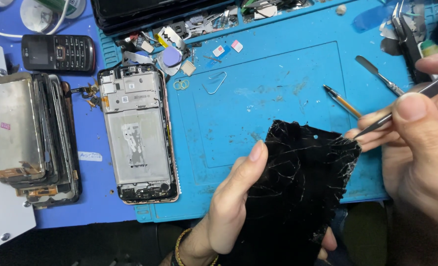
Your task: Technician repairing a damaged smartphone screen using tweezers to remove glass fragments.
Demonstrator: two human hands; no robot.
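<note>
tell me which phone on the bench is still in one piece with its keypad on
The small black keypad phone at the top left, lying on the blue surface. The phone frame beside it is stripped open, and the stack of screens is loose parts.

Bare hands, no sleeves; a beaded bracelet [180, 246] circles the left wrist.

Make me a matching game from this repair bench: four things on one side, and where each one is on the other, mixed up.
Things:
1. cracked black screen
2. tweezers
3. opened phone frame
4. keypad phone

Places:
A. lying on the left edge of the blue mat
B. held in the left hand
C. top left, off the mat
D. pinched in the right hand

Pairs: 1-B, 2-D, 3-A, 4-C
</note>
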